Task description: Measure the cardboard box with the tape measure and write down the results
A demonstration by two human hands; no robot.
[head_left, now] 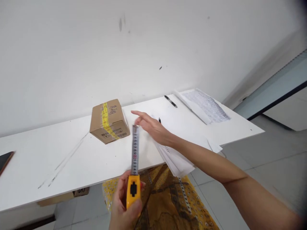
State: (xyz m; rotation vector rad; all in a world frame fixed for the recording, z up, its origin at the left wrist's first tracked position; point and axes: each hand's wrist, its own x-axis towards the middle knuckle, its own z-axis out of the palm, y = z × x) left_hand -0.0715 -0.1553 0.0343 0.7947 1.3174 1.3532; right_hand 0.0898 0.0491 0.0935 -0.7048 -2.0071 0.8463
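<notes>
A yellow tape measure (133,190) is in my left hand (123,203), fingers and thumb wrapped round its case. Its metal blade (135,151) is drawn out a short way, pointing up and away over the white table. My right hand (153,127) reaches in from the right, fingers stretched out and apart. The slightly blurred fingertips are right by the blade's free end; whether they touch it I cannot tell. Left of that hand a brown cardboard box (97,115) with yellow tape and handwriting sits on the table.
Loose paper sheets (177,163) lie under my right forearm and overhang the table's front edge. A black pen (170,101) and a printed sheet in a clear sleeve (206,107) lie further right. The white table (72,153) backs onto a wall. A dark object (5,161) is at far left.
</notes>
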